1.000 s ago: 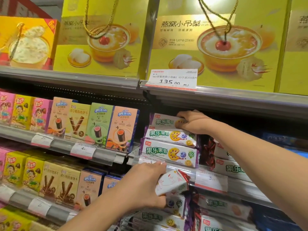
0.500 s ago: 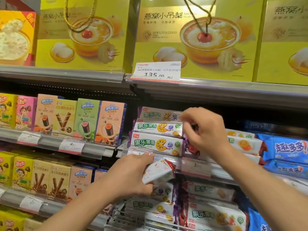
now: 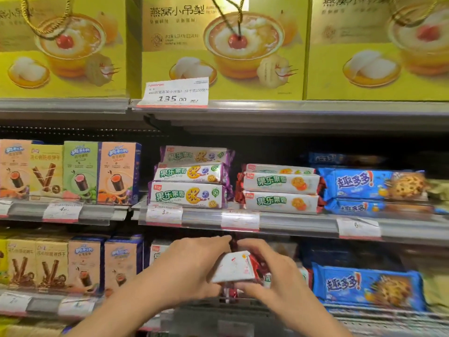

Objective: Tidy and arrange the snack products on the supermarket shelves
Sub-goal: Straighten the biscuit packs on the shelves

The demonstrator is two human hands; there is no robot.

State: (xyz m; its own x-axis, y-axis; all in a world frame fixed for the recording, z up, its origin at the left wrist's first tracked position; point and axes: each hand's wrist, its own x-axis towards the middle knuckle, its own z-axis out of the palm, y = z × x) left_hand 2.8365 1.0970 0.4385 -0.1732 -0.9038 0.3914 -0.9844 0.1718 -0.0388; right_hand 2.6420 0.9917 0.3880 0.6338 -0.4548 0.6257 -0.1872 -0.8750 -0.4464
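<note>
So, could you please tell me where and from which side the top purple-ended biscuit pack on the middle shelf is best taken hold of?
Grip the top purple-ended pack across its long middle, coming straight in from the front. It lies flat and lengthwise on top of its stack with open space above it, so a hand could probably close over its top and front face; its crimped ends look too flimsy.

Middle shelf (image 3: 291, 223) carries upright wafer-roll boxes (image 3: 119, 172) at left, then three stacked purple biscuit packs (image 3: 189, 181), red-ended packs (image 3: 280, 188) beside them, blue cookie packs (image 3: 374, 188) rightmost.
</note>
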